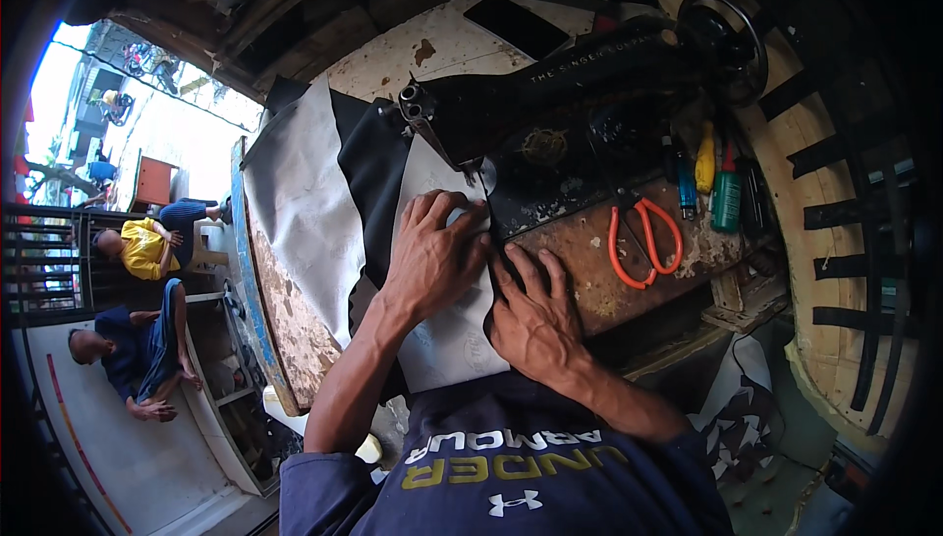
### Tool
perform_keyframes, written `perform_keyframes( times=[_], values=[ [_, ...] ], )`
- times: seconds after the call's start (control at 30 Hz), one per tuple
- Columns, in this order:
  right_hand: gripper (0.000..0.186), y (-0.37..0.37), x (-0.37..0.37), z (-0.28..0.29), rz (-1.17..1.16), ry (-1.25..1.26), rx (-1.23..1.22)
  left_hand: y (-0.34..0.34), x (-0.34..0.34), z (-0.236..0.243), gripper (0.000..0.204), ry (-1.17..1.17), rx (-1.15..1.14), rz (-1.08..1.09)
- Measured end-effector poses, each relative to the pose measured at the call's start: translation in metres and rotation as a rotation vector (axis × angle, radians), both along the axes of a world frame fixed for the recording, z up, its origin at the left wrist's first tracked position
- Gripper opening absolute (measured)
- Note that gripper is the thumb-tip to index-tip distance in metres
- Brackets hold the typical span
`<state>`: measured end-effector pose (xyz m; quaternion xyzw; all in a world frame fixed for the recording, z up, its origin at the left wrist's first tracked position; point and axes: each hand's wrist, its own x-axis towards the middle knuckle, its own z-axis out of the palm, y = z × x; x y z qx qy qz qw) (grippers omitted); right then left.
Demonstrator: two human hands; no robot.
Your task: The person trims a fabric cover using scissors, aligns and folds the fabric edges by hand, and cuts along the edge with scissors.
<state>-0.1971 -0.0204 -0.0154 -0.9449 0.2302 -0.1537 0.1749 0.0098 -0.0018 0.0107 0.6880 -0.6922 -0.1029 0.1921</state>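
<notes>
Orange-handled scissors [643, 241] lie on the worn table [589, 281] right of the black sewing machine [550, 113]; small bottles [715, 182] stand beyond; left hand [432, 256] and right hand [530, 315] press flat, grip released, on grey fabric [442, 330] before the machine.

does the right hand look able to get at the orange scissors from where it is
Probably yes. The right hand lies flat on the grey sheet, and the orange scissors lie just past it on the worn table, nothing between them.
</notes>
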Motion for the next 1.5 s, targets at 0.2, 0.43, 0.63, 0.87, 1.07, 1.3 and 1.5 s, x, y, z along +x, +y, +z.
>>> perform_keyframes(
  times=[0.2, 0.43, 0.63, 0.87, 1.07, 1.3, 1.5],
  values=[
    [0.027, -0.002, 0.010, -0.006, -0.022, -0.036, -0.023, -0.002, 0.000, -0.001, 0.039, 0.002, 0.004, 0.033],
    [0.027, -0.004, 0.020, -0.008, -0.044, -0.060, -0.031, -0.005, 0.008, -0.010, 0.044, 0.001, -0.028, 0.012],
    [0.028, -0.007, 0.019, -0.008, -0.053, -0.014, 0.008, 0.011, 0.007, 0.016, 0.061, 0.108, 0.132, -0.042],
    [0.036, 0.007, 0.002, 0.001, 0.005, -0.028, 0.040, 0.033, 0.033, 0.011, 0.059, -0.139, 0.254, -0.158],
    [0.043, 0.008, -0.003, 0.006, 0.055, 0.076, 0.084, 0.028, 0.035, 0.002, 0.056, -0.047, 0.124, -0.268],
    [0.047, 0.011, -0.001, -0.004, 0.035, 0.010, 0.068, 0.018, 0.017, 0.017, 0.049, 0.023, 0.152, -0.247],
    [0.045, 0.009, 0.000, -0.001, 0.046, 0.012, 0.092, 0.018, 0.009, 0.014, 0.043, -0.030, 0.129, -0.216]
  ],
)
